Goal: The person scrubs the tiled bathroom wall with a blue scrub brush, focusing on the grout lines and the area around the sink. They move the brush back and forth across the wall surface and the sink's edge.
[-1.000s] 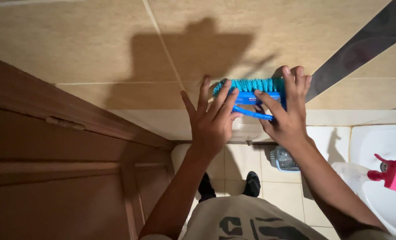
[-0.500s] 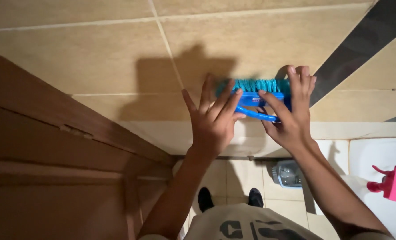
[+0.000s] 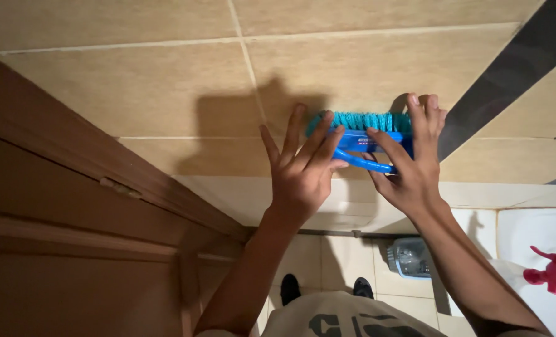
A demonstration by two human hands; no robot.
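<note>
A blue scrub brush (image 3: pixel 360 142) with teal bristles is pressed bristles-first against a beige tiled wall (image 3: pixel 165 93). My left hand (image 3: pixel 303 168) lies on the brush's left end, fingers spread upward over its back. My right hand (image 3: pixel 409 162) grips the right end, fingers wrapped over the top and thumb near the blue handle loop. Both forearms reach up from the bottom of the view.
A brown wooden door (image 3: pixel 72 237) fills the left side. A dark diagonal tile band (image 3: pixel 509 75) crosses the upper right. Below are a white fixture (image 3: pixel 534 231), a pink spray-bottle trigger (image 3: pixel 555 271), a clear plastic container (image 3: pixel 410 257) on the floor, and my dark shoes (image 3: pixel 290 288).
The brush and both hands have slid a little to the right and slightly up the wall. The view has shifted with them; the grip is the same.
</note>
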